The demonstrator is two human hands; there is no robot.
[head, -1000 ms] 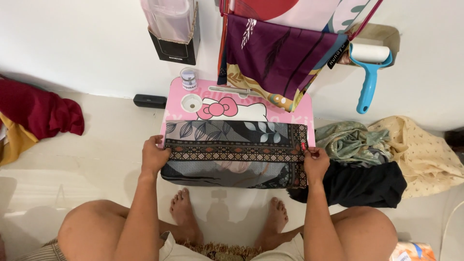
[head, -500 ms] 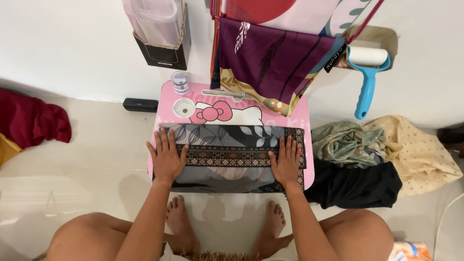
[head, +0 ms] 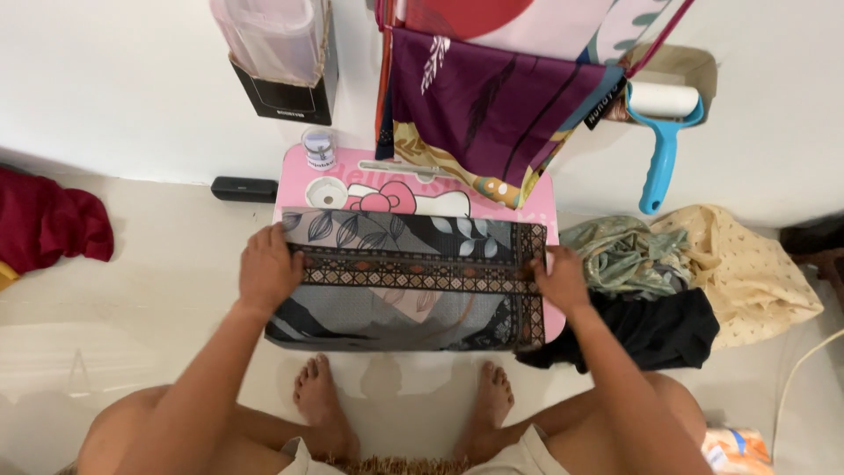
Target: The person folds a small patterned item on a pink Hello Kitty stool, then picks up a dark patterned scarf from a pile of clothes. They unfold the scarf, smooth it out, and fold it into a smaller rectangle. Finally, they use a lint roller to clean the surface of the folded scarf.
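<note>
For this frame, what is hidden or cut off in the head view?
- Pink lap table: mostly covered by the folded dark patterned cloth.
- Left hand and right hand: fingertips curl on the cloth's ends; grip unclear.
- Clear plastic container: top cut by the frame edge.
- Small jar: label too small.

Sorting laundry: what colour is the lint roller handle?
Light blue lint roller handle, clearest in the head view.

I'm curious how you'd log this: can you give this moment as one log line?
left hand: on left end of patterned cloth | right hand: on its right end | cloth: folded, flat on pink table
</note>
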